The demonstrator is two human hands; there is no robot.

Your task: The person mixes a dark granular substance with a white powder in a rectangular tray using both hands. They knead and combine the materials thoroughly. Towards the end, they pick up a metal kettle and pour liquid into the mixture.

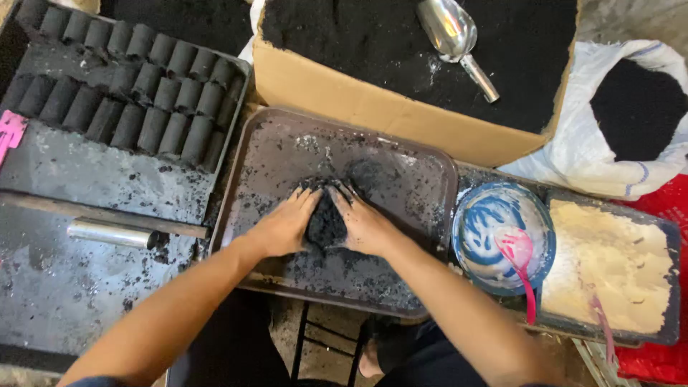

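Black, crumbly lump of charcoal mix [326,221] — mid-tray, pressed between both palms.

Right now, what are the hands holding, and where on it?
Both hands press a black lump between them on the tray: left hand on its left side, right hand on its right side.

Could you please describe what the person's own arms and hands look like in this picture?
Both forearms are bare, with no sleeves reaching them, and no gloves, watch or rings show. The left hand and the right hand are dusted with black powder, thickest on the fingers. Dark clothing shows at the lower edge, near the upper arms.
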